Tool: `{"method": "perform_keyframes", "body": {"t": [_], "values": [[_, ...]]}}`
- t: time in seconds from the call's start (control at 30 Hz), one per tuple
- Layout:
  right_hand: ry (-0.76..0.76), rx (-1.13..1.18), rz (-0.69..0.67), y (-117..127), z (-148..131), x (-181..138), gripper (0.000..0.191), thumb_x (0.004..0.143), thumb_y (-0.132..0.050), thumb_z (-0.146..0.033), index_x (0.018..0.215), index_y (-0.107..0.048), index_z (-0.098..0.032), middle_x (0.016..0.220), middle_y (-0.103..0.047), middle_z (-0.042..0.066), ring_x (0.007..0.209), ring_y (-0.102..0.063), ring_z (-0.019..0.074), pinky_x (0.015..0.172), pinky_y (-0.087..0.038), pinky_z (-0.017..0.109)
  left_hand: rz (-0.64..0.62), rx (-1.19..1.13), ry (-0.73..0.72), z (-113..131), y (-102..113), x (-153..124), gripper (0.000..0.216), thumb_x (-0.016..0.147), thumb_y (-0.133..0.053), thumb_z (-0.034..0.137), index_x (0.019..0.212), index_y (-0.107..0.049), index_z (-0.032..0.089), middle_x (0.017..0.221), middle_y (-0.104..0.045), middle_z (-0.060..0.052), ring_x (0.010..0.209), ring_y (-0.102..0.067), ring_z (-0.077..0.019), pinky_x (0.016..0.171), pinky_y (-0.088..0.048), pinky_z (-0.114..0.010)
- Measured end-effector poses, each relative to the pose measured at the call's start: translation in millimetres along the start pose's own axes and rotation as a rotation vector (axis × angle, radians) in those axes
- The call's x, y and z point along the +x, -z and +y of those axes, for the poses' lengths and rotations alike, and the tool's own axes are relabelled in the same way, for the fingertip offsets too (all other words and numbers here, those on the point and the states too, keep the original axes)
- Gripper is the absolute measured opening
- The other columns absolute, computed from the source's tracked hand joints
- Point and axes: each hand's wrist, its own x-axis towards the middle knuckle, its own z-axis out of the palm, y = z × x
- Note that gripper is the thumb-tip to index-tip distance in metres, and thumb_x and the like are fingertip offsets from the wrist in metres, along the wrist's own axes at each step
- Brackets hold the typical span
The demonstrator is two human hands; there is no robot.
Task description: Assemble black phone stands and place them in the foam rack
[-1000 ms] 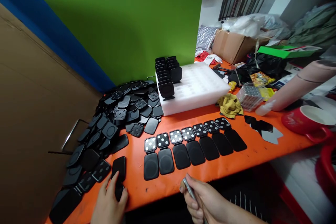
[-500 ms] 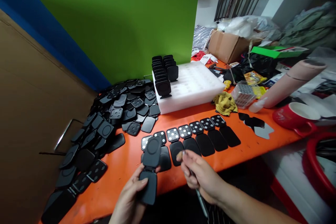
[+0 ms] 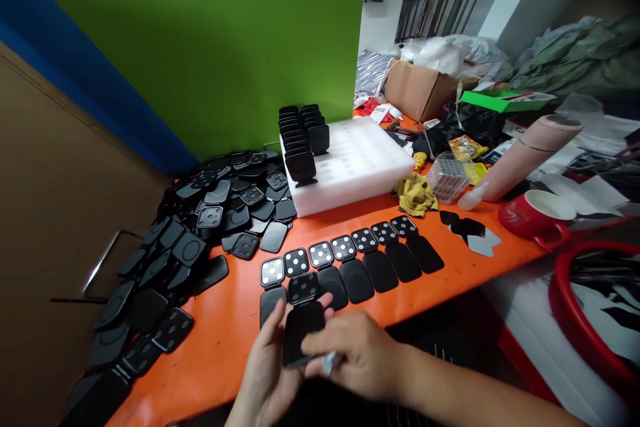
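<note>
Two hands meet over the near edge of the desk [image 3: 235, 327]. The left hand [image 3: 265, 373] cradles an open black case [image 3: 300, 327] from below, fingers curled up around its lower half; the case's upper flap shows a grid of pale dots and stands just above the near edge. The right hand [image 3: 357, 357] is closed around a thin metal tool [image 3: 329, 363], whose tip shows between its fingers, and its fingertips press on the case's lower half.

Just beyond the held case, a row of open cases [image 3: 350, 260] runs slanting toward the right edge, dotted flaps farthest from the person. A loose pile of cases [image 3: 200, 227] covers the left side of the desk. Behind the row, near the far edge, a white foam tray [image 3: 360, 167] holds upright cases at its left corner. A yellow cloth [image 3: 415, 192] lies beside the tray, and a red cup [image 3: 537, 213] stands at the right edge.
</note>
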Motion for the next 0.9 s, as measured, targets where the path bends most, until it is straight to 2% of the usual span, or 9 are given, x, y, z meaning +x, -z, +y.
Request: {"method": "perform_keyframes", "body": {"t": [0.03,0.1,0.17,0.27,0.43,0.53,0.63,0.73,0.9], "values": [[-0.003,0.005,-0.098,-4,-1,-4,0.022,0.082,-0.050,-0.037,0.091,-0.065,-0.023,0.075,-0.061,0.003,0.069,-0.054,0.0142,0.067,-0.038,0.024,-0.006,-0.012,0.021,-1,-3,-1,0.035,0.078,-0.055,0.040,0.097,-0.060,0.012,0.093,-0.066,-0.013,0.090,-0.062,-0.0279,0.079,-0.050,-0.043],[-0.081,0.063,-0.129,-7,-1,-9,0.029,0.079,-0.053,-0.044,0.097,-0.060,-0.022,0.072,-0.059,0.001,0.062,-0.051,0.0123,0.061,-0.037,0.022,0.035,-0.014,-0.007,-2,-6,-3,0.020,0.075,-0.060,0.029,0.089,-0.061,0.016,0.081,-0.067,-0.008,0.082,-0.065,-0.0237,0.077,-0.051,-0.039],[-0.199,0.152,-0.013,-3,-1,-9,0.034,0.084,-0.044,-0.048,0.099,-0.055,-0.019,0.074,-0.057,0.000,0.060,-0.048,0.0109,0.057,-0.036,0.021,0.062,0.024,-0.044,-2,-5,-4,0.020,0.073,-0.063,0.023,0.092,-0.060,0.019,0.085,-0.067,-0.005,0.081,-0.065,-0.0210,0.079,-0.050,-0.036],[-0.272,0.192,0.154,11,-3,0,0.036,0.093,-0.024,-0.040,0.086,-0.052,-0.018,0.080,-0.056,0.002,0.071,-0.050,0.0116,0.065,-0.037,0.023,0.054,0.136,-0.089,-4,-2,-5,0.036,0.071,-0.064,0.020,0.105,-0.056,0.022,0.100,-0.065,-0.006,0.090,-0.062,-0.0220,0.082,-0.048,-0.035],[-0.305,-0.172,0.073,22,-7,15,0.026,0.091,-0.033,-0.033,0.085,-0.054,-0.020,0.082,-0.059,0.001,0.077,-0.053,0.0143,0.066,-0.035,0.024,0.022,0.481,-0.153,-15,3,-6,0.064,0.071,-0.061,0.023,0.130,-0.036,0.025,0.112,-0.060,-0.008,0.105,-0.055,-0.0280,0.089,-0.043,-0.042],[-0.337,-0.382,0.078,19,-6,18,0.026,0.091,-0.033,-0.031,0.087,-0.056,-0.020,0.084,-0.060,0.002,0.078,-0.054,0.0151,0.065,-0.034,0.024,0.055,0.817,-0.378,-23,6,-5,0.061,0.074,-0.056,0.022,0.132,-0.037,0.024,0.135,-0.041,-0.006,0.125,-0.034,-0.0265,0.101,-0.031,-0.039],[-0.341,-0.488,0.049,16,-4,18,0.027,0.090,-0.031,-0.027,0.088,-0.057,-0.019,0.087,-0.060,0.004,0.077,-0.055,0.0155,0.065,-0.034,0.025,0.037,1.074,-0.534,-29,10,-4,0.063,0.075,-0.051,0.016,0.135,-0.032,0.026,0.140,-0.033,-0.004,0.127,-0.030,-0.0248,0.104,-0.025,-0.039],[-0.326,-0.527,-0.011,20,-5,18,0.025,0.088,-0.034,-0.029,0.088,-0.057,-0.018,0.085,-0.059,0.005,0.074,-0.054,0.0161,0.063,-0.033,0.026,0.025,1.130,-0.543,-32,12,-3,0.063,0.077,-0.046,0.014,0.136,-0.028,0.025,0.140,-0.032,-0.004,0.128,-0.029,-0.0231,0.105,-0.022,-0.040],[-0.326,-0.489,-0.039,24,-8,18,0.036,0.083,-0.041,-0.049,0.085,-0.058,-0.018,0.082,-0.059,0.004,0.071,-0.053,0.0163,0.060,-0.031,0.025,0.035,1.061,-0.518,-42,13,-1,0.063,0.077,-0.048,0.015,0.136,-0.027,0.021,0.141,-0.030,-0.007,0.130,-0.024,-0.0230,0.106,-0.019,-0.041]]}}
